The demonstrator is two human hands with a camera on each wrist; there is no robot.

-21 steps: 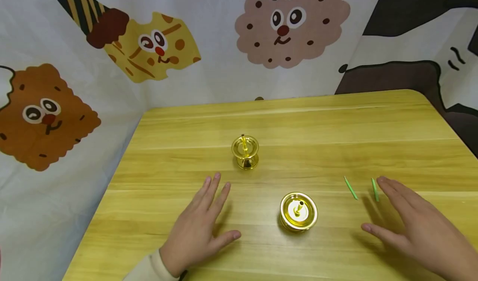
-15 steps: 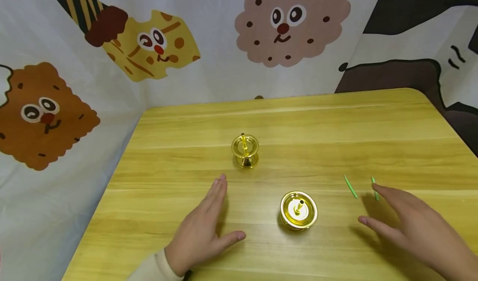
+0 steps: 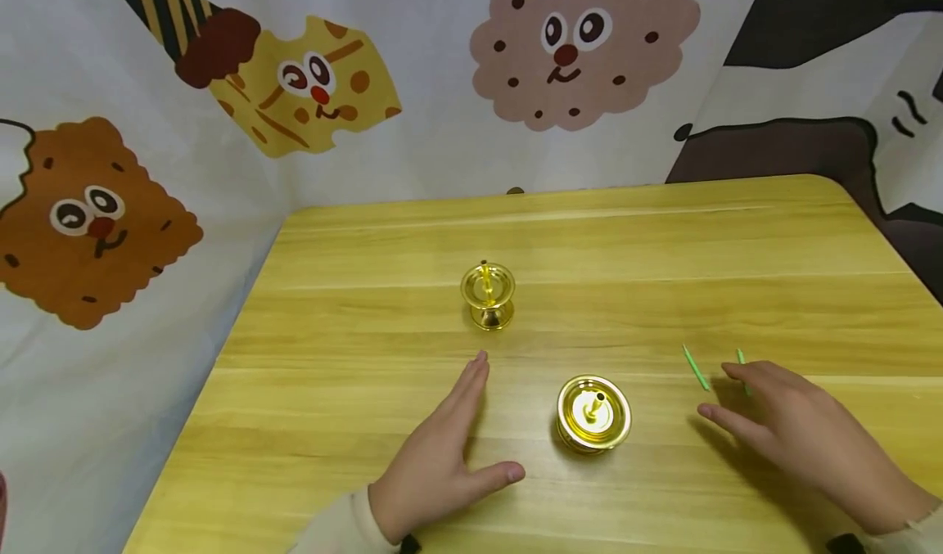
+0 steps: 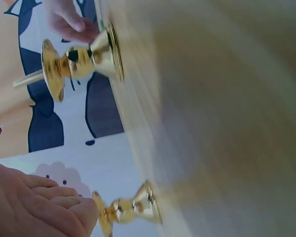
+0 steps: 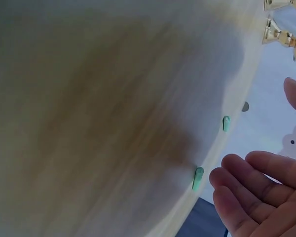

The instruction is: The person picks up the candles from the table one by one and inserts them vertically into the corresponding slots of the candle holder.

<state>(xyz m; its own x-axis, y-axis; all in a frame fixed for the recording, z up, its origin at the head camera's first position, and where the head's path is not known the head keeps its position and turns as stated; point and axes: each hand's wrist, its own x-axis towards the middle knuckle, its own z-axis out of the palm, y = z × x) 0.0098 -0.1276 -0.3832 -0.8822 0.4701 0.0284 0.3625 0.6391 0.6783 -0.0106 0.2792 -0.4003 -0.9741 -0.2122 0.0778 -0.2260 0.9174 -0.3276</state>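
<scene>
Right hand (image 3: 803, 427) near the rightmost slim green candle-like stick (image 3: 741, 357), fingers loosely bent, thumb apart, nothing held. Left hand (image 3: 442, 456) fingers together, thumb out. I'd pinch mid-stick, lightly.

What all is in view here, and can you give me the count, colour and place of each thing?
Table: one, yellow wood-grain, lower part of head view
Near holder: one, gold, middle of table
Far holder: one, gold, farther back on table
Slanted stick: one, green, table, right of near holder
Half-hidden stick: one, green, table, right of slanted stick
Backdrop: one, mostly white, behind table
Cheese print: one, yellow, backdrop, upper left
Brown biscuit print: one, brown, backdrop, far left
Pink biscuit print: one, dusky pink, backdrop, top
Left sleeve: one, cream, bottom edge
Right sleeve: one, cream, bottom right
Left hand: one, left of near holder
Right hand: one, partly covering half-hidden stick
</scene>
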